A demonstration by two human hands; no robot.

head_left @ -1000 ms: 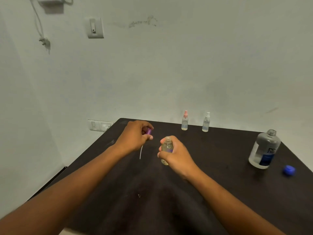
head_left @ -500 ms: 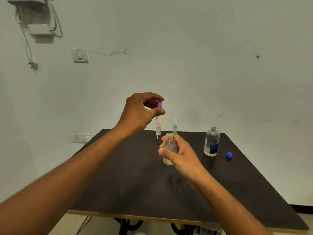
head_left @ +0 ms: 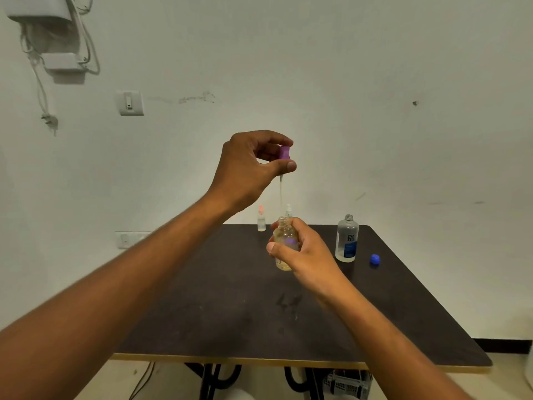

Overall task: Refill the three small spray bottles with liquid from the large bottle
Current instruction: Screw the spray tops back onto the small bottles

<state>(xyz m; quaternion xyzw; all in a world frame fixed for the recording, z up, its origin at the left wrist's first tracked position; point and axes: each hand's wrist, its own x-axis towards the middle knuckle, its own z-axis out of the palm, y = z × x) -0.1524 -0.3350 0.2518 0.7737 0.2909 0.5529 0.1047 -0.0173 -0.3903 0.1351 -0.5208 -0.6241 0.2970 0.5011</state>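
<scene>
My right hand (head_left: 310, 255) grips a small clear bottle (head_left: 284, 236) with an open neck, held above the dark table (head_left: 230, 313). My left hand (head_left: 251, 168) pinches its purple spray cap (head_left: 284, 153) high above the bottle, and the cap's thin tube (head_left: 281, 192) hangs down towards the neck. At the table's far edge stand a pink-topped spray bottle (head_left: 261, 219) and a white-topped one (head_left: 288, 210), the latter partly hidden behind the held bottle. The large bottle (head_left: 347, 239) stands uncapped to the right, its blue cap (head_left: 374, 259) lying beside it.
The table's front edge (head_left: 259, 360) is close to me, with black metal legs (head_left: 213, 379) and a grey crate (head_left: 346, 383) below. A wall (head_left: 346, 111) with a switch (head_left: 129, 103) rises right behind the table.
My left hand has lifted the purple cap higher, drawing its tube up out of the bottle. The view has pulled back from the table. My right hand still holds the bottle.
</scene>
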